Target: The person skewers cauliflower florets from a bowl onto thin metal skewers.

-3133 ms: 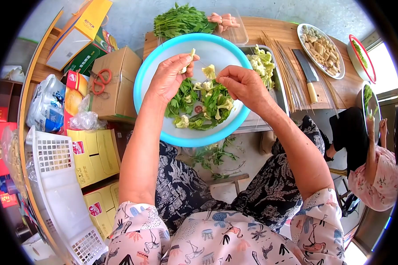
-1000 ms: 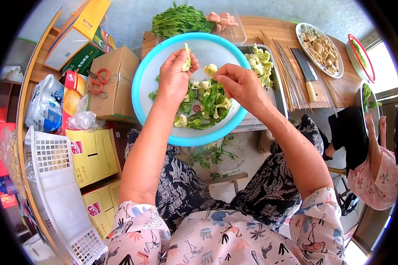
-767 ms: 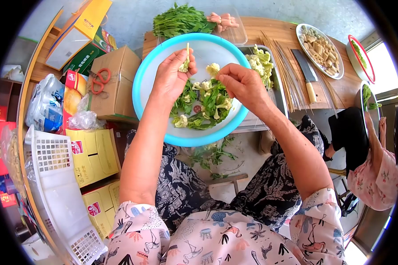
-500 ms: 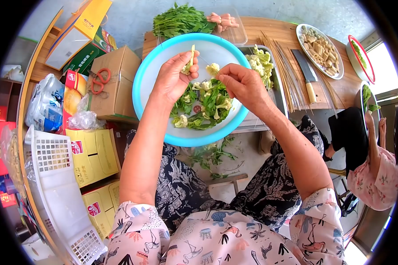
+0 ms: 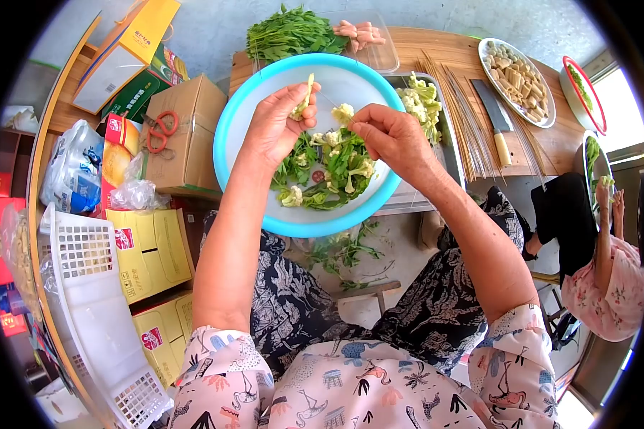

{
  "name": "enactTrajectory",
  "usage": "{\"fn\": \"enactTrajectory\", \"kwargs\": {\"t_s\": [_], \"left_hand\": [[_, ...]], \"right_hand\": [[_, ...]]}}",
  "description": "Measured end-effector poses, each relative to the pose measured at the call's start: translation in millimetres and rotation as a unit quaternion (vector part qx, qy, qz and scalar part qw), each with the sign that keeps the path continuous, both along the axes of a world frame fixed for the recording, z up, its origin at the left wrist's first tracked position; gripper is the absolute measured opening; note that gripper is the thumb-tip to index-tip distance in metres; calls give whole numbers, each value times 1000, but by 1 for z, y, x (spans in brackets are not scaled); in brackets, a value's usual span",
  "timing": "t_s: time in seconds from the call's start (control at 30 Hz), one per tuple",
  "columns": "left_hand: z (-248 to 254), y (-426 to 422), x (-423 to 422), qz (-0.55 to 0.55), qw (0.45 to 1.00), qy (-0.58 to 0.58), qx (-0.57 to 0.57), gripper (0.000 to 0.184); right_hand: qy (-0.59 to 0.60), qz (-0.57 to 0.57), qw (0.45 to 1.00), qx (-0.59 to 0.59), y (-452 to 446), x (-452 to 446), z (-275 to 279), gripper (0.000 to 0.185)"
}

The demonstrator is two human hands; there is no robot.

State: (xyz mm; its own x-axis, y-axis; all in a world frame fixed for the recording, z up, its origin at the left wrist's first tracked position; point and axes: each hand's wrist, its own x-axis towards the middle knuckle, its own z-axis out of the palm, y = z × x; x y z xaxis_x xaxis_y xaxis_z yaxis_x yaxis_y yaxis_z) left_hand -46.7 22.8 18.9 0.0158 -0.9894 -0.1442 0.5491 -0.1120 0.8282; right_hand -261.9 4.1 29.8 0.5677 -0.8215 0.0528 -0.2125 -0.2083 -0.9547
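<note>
Above the blue-rimmed basin point(image 5: 225, 139), my left hand point(image 5: 277, 123) pinches a pale green cauliflower stem piece point(image 5: 306, 99). My right hand point(image 5: 392, 137) is closed in a pinch on a thin skewer point(image 5: 328, 97), whose point extends toward my left hand. A small cauliflower floret point(image 5: 343, 113) sits on the skewer beside my right fingertips. Beneath both hands, leafy greens point(image 5: 336, 187) and several florets lie in the basin. More cauliflower point(image 5: 423, 107) is in a metal tray point(image 5: 454, 154) just right of the basin.
Loose skewers point(image 5: 464, 114) and a cleaver point(image 5: 491, 107) lie on the wooden table point(image 5: 426, 44). A plate of cut food point(image 5: 524, 82) stands farther right. Boxes point(image 5: 186, 136) and a white basket point(image 5: 96, 307) are at the left. Another person point(image 5: 605, 286) sits at the right edge.
The stem piece in my left hand has tilted and shifted slightly against the skewer's point side. My right hand has barely moved. The other person's hands have risen, with something green in one.
</note>
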Motion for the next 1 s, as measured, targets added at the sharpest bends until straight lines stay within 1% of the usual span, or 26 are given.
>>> {"fn": "enactTrajectory", "kwargs": {"t_s": [0.03,0.1,0.2,0.53,0.6,0.63,0.7,0.8,0.87,0.9,0.93,0.97,1.0], "left_hand": [[1,0,0,0,1000,0,0,22],[2,1,2,-3,999,-39,-10,25],[1,-1,7,-5,997,-72,-14,24],[5,2,12,-29,994,-102,-20,24],[5,2,14,-68,988,-136,-32,24],[5,3,12,-67,988,-135,-32,24],[4,5,5,-92,984,-152,-16,24],[1,6,-2,-82,981,-176,-29,23],[-2,4,-6,-63,981,-179,-39,22],[-2,4,-7,-45,981,-183,-49,22],[-1,4,-8,-44,981,-183,-49,22],[-1,4,-9,-53,980,-179,-63,21],[0,4,-9,-62,979,-176,-77,21]], "right_hand": [[-5,1,1000,-3,0,0,-1,15],[-9,2,1000,-6,-1,0,-2,15],[-11,2,1000,-8,-1,-1,-3,14],[-20,18,1000,-5,0,-2,-1,14],[-26,21,999,-5,-1,-2,-1,14],[-30,23,999,1,-1,-1,1,15],[-33,25,999,7,-1,0,1,15],[-38,20,999,23,-2,1,2,16],[-59,19,992,107,-3,1,4,16],[-58,19,992,107,-3,1,5,16],[-78,26,986,142,-4,0,5,16],[-98,32,979,177,-4,0,5,15],[-98,32,979,177,-3,0,7,15]]}}
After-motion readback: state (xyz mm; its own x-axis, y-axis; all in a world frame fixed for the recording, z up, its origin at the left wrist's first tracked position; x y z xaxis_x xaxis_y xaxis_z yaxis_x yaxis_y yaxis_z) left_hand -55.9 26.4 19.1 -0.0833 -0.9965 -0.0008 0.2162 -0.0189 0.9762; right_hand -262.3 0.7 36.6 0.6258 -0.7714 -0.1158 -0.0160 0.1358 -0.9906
